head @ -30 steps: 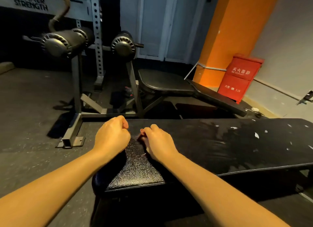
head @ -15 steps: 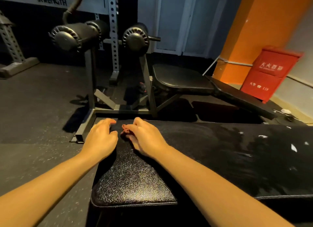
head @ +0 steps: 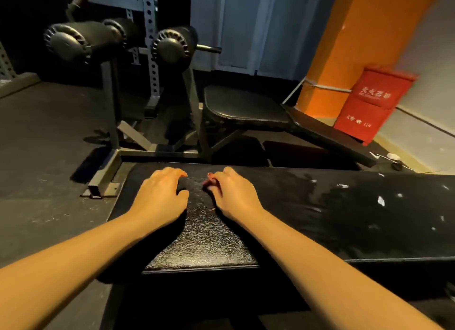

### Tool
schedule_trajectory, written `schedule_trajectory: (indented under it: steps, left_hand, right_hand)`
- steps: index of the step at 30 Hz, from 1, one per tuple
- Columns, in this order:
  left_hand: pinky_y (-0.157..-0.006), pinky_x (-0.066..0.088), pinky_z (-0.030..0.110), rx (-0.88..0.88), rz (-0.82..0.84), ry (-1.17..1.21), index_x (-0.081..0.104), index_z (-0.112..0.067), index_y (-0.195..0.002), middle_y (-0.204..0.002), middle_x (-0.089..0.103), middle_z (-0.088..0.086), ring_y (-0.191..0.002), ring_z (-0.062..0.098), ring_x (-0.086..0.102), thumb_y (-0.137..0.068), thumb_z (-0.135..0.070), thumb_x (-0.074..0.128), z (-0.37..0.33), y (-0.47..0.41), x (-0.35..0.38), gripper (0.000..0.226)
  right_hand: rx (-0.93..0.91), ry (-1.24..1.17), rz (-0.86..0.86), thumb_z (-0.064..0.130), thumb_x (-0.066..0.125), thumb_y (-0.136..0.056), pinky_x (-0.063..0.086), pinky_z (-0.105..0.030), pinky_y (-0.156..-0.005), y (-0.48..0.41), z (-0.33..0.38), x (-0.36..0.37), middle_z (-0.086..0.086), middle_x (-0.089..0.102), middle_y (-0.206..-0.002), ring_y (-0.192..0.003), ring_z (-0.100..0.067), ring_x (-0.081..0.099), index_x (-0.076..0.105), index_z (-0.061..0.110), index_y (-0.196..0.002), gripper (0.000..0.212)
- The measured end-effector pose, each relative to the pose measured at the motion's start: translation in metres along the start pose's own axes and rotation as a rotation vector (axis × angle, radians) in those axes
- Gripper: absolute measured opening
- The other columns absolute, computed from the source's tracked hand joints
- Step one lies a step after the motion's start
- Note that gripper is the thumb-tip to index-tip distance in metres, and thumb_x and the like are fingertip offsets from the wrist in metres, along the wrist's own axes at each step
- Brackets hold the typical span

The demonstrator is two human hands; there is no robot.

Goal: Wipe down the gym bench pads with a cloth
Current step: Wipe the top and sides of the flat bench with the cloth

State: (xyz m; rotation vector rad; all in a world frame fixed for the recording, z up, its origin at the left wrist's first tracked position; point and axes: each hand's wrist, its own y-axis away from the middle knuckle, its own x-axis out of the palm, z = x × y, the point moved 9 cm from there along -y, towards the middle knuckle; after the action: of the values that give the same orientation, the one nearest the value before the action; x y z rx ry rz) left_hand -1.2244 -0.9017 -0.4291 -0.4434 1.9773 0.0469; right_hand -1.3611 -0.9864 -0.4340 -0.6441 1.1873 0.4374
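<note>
A long black bench pad (head: 320,219) runs across the foreground, glossy and pebbled near me, duller with smears and white specks toward the right. Both my hands rest palm down on its left part, a hand's width apart. My left hand (head: 161,194) has its fingers bent and slightly spread on the pad. My right hand (head: 230,193) has its fingers curled under at the tips. I cannot make out a cloth in or under either hand; the pad between the hands is bare.
Behind the pad stands a second bench with a black seat (head: 243,105) and a sloping back pad (head: 330,137). Black roller pads (head: 71,43) sit on a grey steel frame (head: 108,172) at the left. A red fire box (head: 371,105) and an orange pillar (head: 357,34) are on the right.
My hands were fists pressed close together; they have moved apart and the left hand has opened out on the pad. My view has shifted closer and to the left.
</note>
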Motion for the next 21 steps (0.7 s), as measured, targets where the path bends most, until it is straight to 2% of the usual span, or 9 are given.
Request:
schedule_trajectory:
  steps: [2, 5, 8, 10, 12, 14, 16, 18, 21]
  left_hand:
    - [-0.109, 0.037, 0.040, 0.109, 0.076, -0.033, 0.057, -0.020, -0.139, -0.144, 0.055, 0.000, -0.133, 0.023, 0.048, -0.096, -0.042, 0.064, -0.042, 0.005, 0.020, 0.049]
    - [-0.119, 0.027, 0.036, 0.265, 0.144, -0.123, 0.053, -0.022, -0.146, -0.156, 0.045, -0.001, -0.146, 0.018, 0.038, -0.095, -0.058, 0.059, -0.096, 0.016, 0.047, 0.063]
    - [-0.124, 0.022, 0.036, 0.328, 0.175, -0.172, 0.047, -0.025, -0.151, -0.162, 0.038, -0.001, -0.151, 0.016, 0.029, -0.095, -0.064, 0.053, -0.119, 0.018, 0.066, 0.069]
    - [-0.125, 0.020, 0.036, 0.316, 0.202, -0.165, 0.044, -0.025, -0.153, -0.163, 0.035, -0.002, -0.152, 0.016, 0.027, -0.094, -0.067, 0.051, -0.127, 0.013, 0.077, 0.073]
    - [-0.125, 0.021, 0.037, 0.291, 0.204, -0.141, 0.045, -0.022, -0.152, -0.162, 0.037, 0.000, -0.152, 0.017, 0.029, -0.086, -0.073, 0.043, -0.135, 0.006, 0.084, 0.083]
    - [-0.124, 0.023, 0.036, 0.265, 0.191, -0.131, 0.045, -0.019, -0.152, -0.161, 0.039, 0.002, -0.151, 0.019, 0.032, -0.077, -0.075, 0.033, -0.144, -0.003, 0.089, 0.095]
    - [-0.123, 0.023, 0.036, 0.241, 0.178, -0.117, 0.044, -0.017, -0.153, -0.161, 0.040, 0.002, -0.150, 0.020, 0.032, -0.074, -0.077, 0.031, -0.150, -0.012, 0.094, 0.100]
    - [-0.125, 0.020, 0.036, 0.246, 0.190, -0.131, 0.042, -0.019, -0.155, -0.163, 0.036, 0.001, -0.152, 0.018, 0.029, -0.073, -0.081, 0.029, -0.154, -0.018, 0.101, 0.103]
    - [-0.127, 0.019, 0.038, 0.267, 0.191, -0.168, 0.040, -0.024, -0.156, -0.164, 0.033, -0.002, -0.152, 0.016, 0.027, -0.070, -0.086, 0.018, -0.154, -0.027, 0.115, 0.109]
  right_hand:
    - [0.168, 0.096, -0.043, 0.036, 0.050, -0.104, 0.049, -0.042, -0.079, 0.031, -0.083, -0.028, -0.009, 0.056, -0.117, -0.101, -0.034, 0.061, 0.061, 0.016, -0.120, 0.028]
    - [0.523, 0.227, -0.118, 0.033, 0.050, -0.102, 0.042, -0.039, -0.072, 0.081, -0.222, -0.084, -0.011, 0.059, -0.116, -0.100, -0.036, 0.063, 0.061, 0.014, -0.113, 0.024]
    - [0.775, 0.263, -0.175, 0.026, 0.054, -0.098, 0.048, -0.042, -0.083, 0.119, -0.289, -0.114, -0.017, 0.063, -0.118, -0.103, -0.039, 0.064, 0.062, 0.008, -0.111, 0.023]
    - [0.752, 0.250, -0.205, 0.020, 0.057, -0.095, 0.050, -0.040, -0.086, 0.112, -0.267, -0.106, -0.015, 0.062, -0.120, -0.104, -0.035, 0.065, 0.064, 0.010, -0.113, 0.022]
    - [0.535, 0.142, -0.151, 0.022, 0.058, -0.097, 0.052, -0.038, -0.084, 0.081, -0.203, -0.077, -0.011, 0.060, -0.120, -0.101, -0.035, 0.066, 0.066, 0.015, -0.118, 0.024]
    - [0.256, 0.088, -0.016, 0.028, 0.057, -0.099, 0.051, -0.040, -0.084, 0.062, -0.135, -0.045, -0.010, 0.058, -0.120, -0.102, -0.034, 0.064, 0.064, 0.017, -0.123, 0.027]
    - [0.102, 0.087, 0.024, 0.031, 0.057, -0.100, 0.051, -0.043, -0.083, 0.050, -0.133, -0.046, -0.008, 0.057, -0.120, -0.103, -0.032, 0.063, 0.063, 0.021, -0.124, 0.027]
    - [0.193, 0.174, -0.037, 0.032, 0.056, -0.099, 0.053, -0.042, -0.077, 0.048, -0.206, -0.068, -0.006, 0.058, -0.116, -0.100, -0.030, 0.064, 0.066, 0.024, -0.119, 0.023]
    - [0.571, 0.302, -0.137, 0.029, 0.057, -0.094, 0.047, -0.036, -0.065, 0.071, -0.355, -0.112, -0.007, 0.064, -0.106, -0.091, -0.033, 0.067, 0.070, 0.019, -0.107, 0.020]
